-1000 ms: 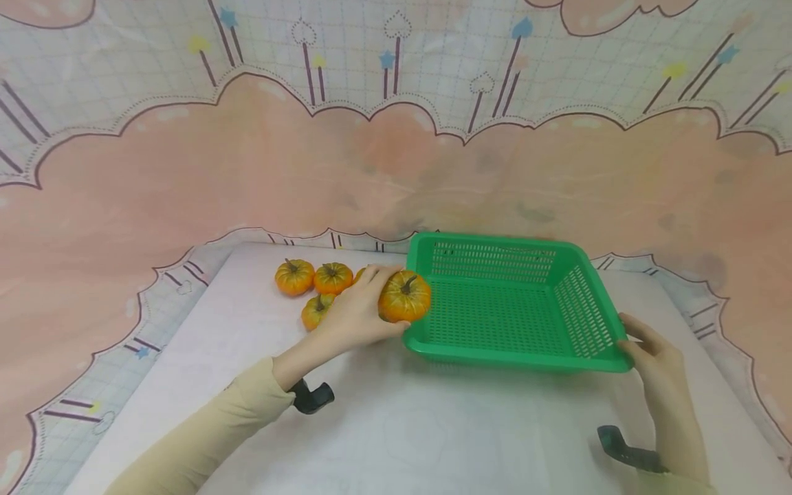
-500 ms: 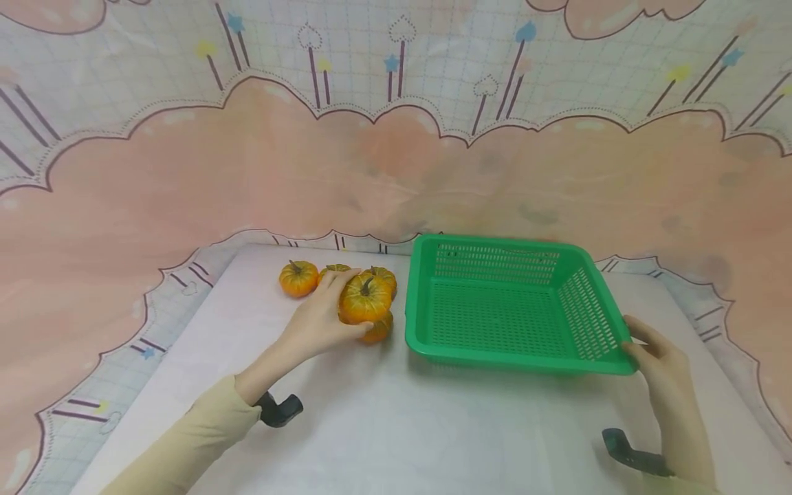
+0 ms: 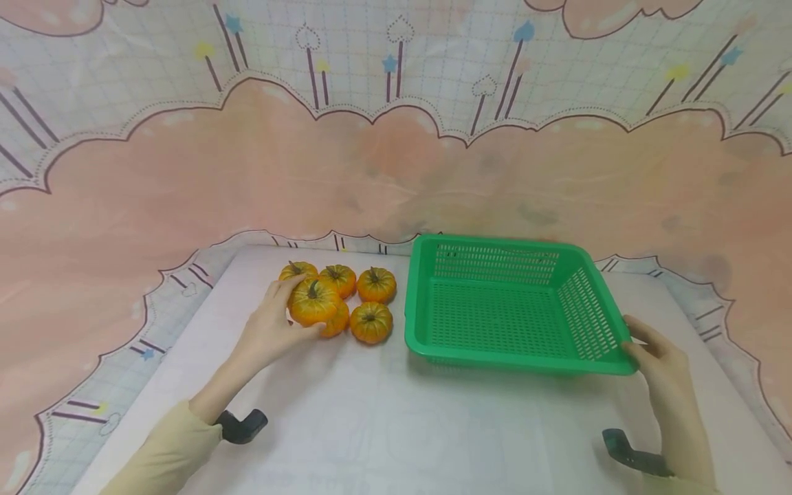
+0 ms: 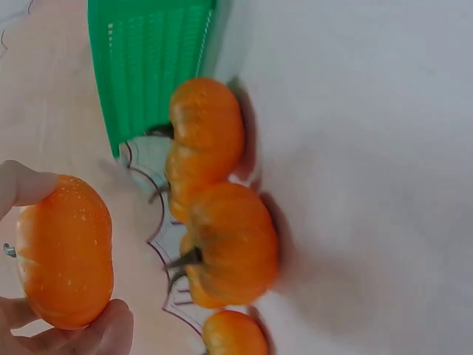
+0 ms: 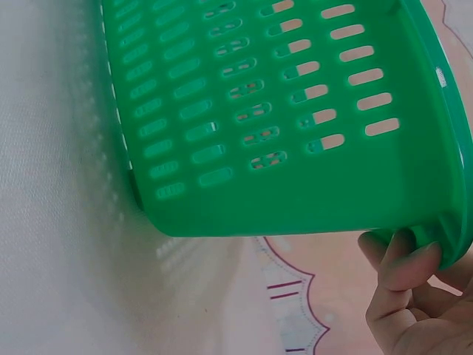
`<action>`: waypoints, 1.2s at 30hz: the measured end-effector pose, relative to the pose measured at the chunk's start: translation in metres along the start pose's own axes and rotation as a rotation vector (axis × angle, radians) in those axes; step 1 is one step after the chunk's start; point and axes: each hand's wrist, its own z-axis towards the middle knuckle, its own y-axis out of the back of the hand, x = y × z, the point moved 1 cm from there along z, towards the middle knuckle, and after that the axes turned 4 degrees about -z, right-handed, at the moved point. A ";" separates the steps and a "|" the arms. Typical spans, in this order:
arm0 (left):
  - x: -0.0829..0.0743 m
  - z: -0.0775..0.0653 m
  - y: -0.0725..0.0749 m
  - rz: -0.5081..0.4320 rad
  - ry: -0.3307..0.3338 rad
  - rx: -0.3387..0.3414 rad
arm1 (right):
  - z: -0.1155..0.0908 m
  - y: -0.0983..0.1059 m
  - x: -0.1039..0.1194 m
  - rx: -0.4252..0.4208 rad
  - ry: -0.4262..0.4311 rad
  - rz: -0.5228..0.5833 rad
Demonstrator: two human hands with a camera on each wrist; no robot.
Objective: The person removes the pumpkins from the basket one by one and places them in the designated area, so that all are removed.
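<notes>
My left hand holds a small orange pumpkin between thumb and fingers. The left wrist view has this pumpkin raised off the table, apart from the others. Behind and to its right sit several more pumpkins, among them a front right one and a back right one. In the head view the held pumpkin partly covers two of them. A green plastic basket with slotted walls stands right of the pumpkins, with nothing inside. At its right front corner, my right hand pinches the rim.
All of it rests on a white-covered table. A patterned cloth backdrop rises behind and along the sides. Each wrist carries a dark strap mount, such as the left mount.
My left hand has carried the pumpkin leftward from beside the basket's left rim, past the front pumpkins, to the group's left side. My right hand stays on the basket, which has hardly moved.
</notes>
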 end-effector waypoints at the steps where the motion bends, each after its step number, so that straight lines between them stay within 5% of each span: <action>1: 0.002 -0.001 0.001 0.000 0.004 -0.004 | 0.000 0.000 0.000 0.002 -0.001 0.000; 23: 0.067 -0.001 -0.005 -0.074 0.160 -0.067 | 0.000 0.000 -0.002 0.014 0.006 0.017; 36: 0.093 0.010 -0.015 -0.136 0.261 0.018 | 0.001 0.000 -0.001 0.000 0.012 -0.024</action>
